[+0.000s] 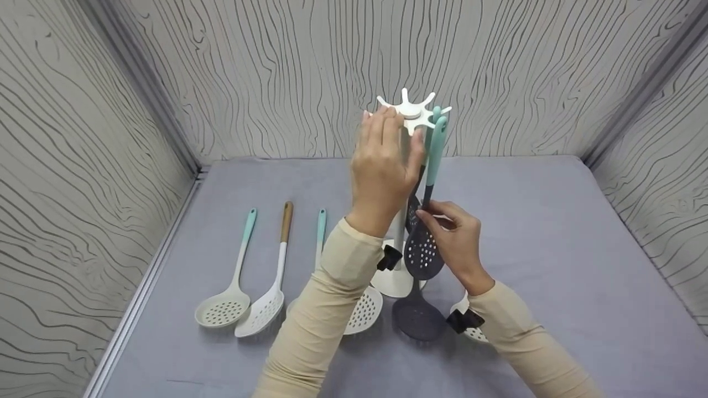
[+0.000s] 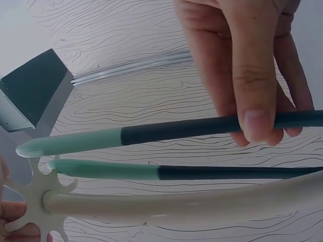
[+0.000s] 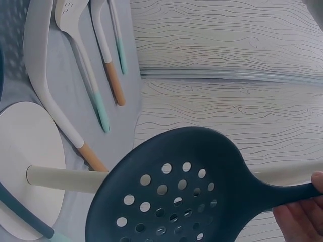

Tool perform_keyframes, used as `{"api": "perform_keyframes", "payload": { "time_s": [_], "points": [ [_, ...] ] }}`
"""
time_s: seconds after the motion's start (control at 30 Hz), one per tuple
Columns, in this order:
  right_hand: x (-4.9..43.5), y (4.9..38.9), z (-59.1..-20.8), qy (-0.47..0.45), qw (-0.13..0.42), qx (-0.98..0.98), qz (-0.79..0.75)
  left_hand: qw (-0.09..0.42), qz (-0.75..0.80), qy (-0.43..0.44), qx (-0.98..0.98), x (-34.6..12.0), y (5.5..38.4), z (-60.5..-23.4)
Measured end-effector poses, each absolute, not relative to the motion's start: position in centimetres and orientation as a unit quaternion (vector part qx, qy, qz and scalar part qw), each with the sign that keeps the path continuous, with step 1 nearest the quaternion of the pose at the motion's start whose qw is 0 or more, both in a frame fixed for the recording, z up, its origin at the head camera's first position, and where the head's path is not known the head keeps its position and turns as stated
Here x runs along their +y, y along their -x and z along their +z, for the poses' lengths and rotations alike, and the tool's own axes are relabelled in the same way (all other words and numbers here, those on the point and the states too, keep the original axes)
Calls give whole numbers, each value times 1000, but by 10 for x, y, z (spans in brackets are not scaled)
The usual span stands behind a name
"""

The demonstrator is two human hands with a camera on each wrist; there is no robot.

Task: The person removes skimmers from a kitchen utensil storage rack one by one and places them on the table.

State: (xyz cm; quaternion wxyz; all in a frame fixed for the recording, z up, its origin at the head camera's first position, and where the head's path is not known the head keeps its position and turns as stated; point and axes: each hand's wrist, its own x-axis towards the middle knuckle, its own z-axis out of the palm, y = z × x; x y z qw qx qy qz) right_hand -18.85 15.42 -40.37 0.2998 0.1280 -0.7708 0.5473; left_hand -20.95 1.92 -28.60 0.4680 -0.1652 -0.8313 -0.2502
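Observation:
My right hand (image 1: 456,237) pinches a dark skimmer (image 1: 423,257) by its neck, its turquoise handle pointing up. The handle's end overlaps a hook of the white utensil stand (image 1: 410,110); I cannot tell whether it is hooked. My left hand (image 1: 381,160) holds the stand's hooked top, fingers reaching among the hooks. A second dark slotted utensil (image 1: 412,215) with a turquoise handle (image 2: 106,170) hangs close beside the pole. In the right wrist view, the skimmer's holed bowl (image 3: 176,186) covers part of the pole.
Left of the stand lie a cream skimmer (image 1: 224,309), a white slotted turner (image 1: 263,312) with a wooden handle and another holed utensil (image 1: 365,312). A dark ladle-like utensil (image 1: 418,316) is in front of the base (image 1: 387,282). A white holed utensil (image 1: 477,333) lies partly under the right forearm.

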Motion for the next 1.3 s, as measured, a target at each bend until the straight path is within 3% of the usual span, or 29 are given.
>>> {"api": "perform_keyframes", "payload": {
  "time_s": [0.97, 1.3],
  "points": [
    [168, 188, -404, -119, 314, -759, 558, 470, -257, 167, -828, 19, 210, -287],
    [179, 189, -404, -94, 293, -755, 579, 470, -256, 164, -829, 19, 209, -287]
  ]
}}
